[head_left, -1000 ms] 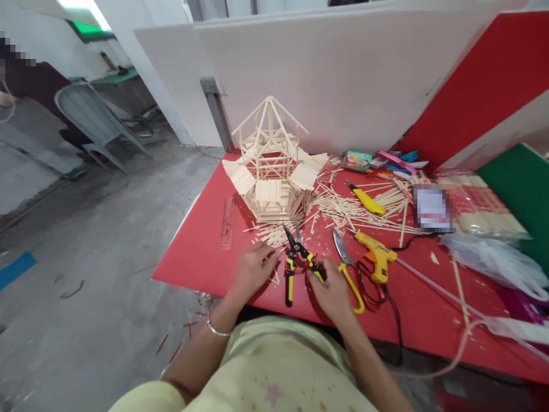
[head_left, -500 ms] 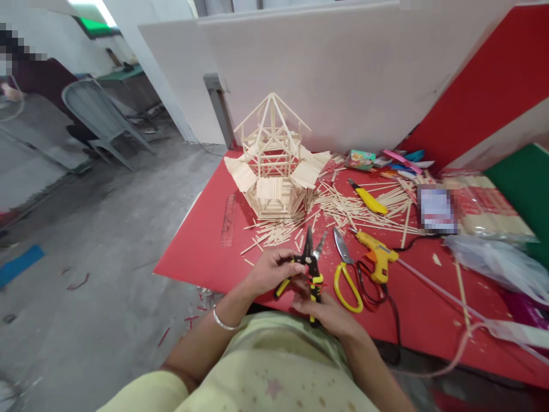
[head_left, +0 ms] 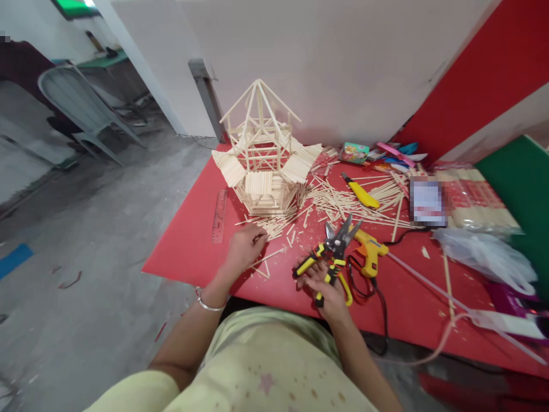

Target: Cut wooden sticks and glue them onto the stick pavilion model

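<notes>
My right hand (head_left: 328, 292) holds a pair of pliers (head_left: 337, 243) with black-and-yellow handles, jaws pointing away and spread apart. Under them lie yellow-handled scissors (head_left: 346, 290), partly covered. My left hand (head_left: 246, 247) rests at the near edge of some loose wooden sticks (head_left: 278, 226), fingers curled; whatever is at their tips is too small to make out. Just beyond stands a pavilion-like model (head_left: 261, 154) built of thin sticks, with a bare pointed roof frame and several slatted lower roof panels.
On the red tabletop (head_left: 184, 252) a clear ruler (head_left: 219, 217) lies left of the model. To the right are a yellow utility knife (head_left: 362, 193), a corded glue gun (head_left: 369, 252), packed sticks (head_left: 480, 200) and a plastic bag (head_left: 484, 252). A white panel (head_left: 343, 68) rises behind.
My left hand has left the pliers and moved left to the loose sticks. My right hand has carried the pliers rightward over the scissors, and their handles are spread wider. The view has shifted slightly.
</notes>
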Action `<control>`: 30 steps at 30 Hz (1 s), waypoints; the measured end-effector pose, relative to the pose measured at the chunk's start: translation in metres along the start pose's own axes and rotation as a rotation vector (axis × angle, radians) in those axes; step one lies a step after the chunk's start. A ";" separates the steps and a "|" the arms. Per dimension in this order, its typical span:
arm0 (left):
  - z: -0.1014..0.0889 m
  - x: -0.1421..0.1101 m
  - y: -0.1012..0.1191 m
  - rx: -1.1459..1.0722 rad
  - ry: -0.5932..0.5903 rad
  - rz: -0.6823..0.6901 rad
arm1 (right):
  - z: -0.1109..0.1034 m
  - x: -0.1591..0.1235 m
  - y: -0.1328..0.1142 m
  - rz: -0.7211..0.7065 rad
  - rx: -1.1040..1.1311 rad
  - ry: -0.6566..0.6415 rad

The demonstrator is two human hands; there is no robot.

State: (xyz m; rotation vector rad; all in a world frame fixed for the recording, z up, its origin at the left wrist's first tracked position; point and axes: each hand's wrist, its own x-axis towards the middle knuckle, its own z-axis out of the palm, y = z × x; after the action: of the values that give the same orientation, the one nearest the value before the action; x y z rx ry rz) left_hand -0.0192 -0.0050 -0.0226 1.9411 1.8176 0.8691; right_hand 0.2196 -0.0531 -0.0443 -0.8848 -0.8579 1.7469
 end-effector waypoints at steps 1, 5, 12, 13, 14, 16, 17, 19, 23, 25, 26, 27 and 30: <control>0.002 0.001 0.005 0.034 -0.023 0.009 | -0.001 0.000 0.003 -0.008 -0.018 -0.003; 0.007 0.009 0.017 0.121 -0.079 0.039 | -0.008 0.001 0.012 0.000 -0.051 -0.019; 0.032 0.037 0.020 0.282 -0.147 0.105 | -0.009 0.005 0.011 0.042 0.091 0.027; 0.037 0.041 0.023 0.324 -0.144 0.110 | -0.008 0.005 0.009 0.051 0.112 0.035; 0.042 0.045 0.026 0.365 -0.143 0.108 | -0.007 0.005 0.008 0.059 0.129 0.041; 0.050 0.050 0.033 0.428 -0.151 0.109 | -0.007 0.005 0.007 0.066 0.138 0.044; 0.053 0.051 0.036 0.448 -0.160 0.110 | -0.007 0.005 0.007 0.065 0.131 0.039; 0.058 0.054 0.041 0.469 -0.177 0.112 | -0.008 0.006 0.008 0.058 0.103 0.019; 0.057 0.055 0.044 0.419 -0.199 0.114 | -0.011 0.006 0.012 0.043 0.069 0.003; 0.050 0.054 0.045 0.360 -0.197 0.110 | -0.014 0.003 0.012 0.059 0.040 -0.001; 0.046 0.053 0.045 0.329 -0.192 0.101 | -0.015 0.001 0.010 0.074 0.001 -0.005; 0.040 0.050 0.044 0.286 -0.185 0.084 | -0.016 -0.002 0.007 0.088 -0.065 -0.008; 0.022 0.039 0.041 -0.049 -0.146 -0.011 | -0.014 -0.015 -0.009 0.077 -0.451 0.018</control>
State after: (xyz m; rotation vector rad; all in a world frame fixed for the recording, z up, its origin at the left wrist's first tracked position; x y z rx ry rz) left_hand 0.0257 0.0319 -0.0060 1.9089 1.7060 0.7408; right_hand 0.2400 -0.0625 -0.0404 -1.2375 -1.2477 1.6326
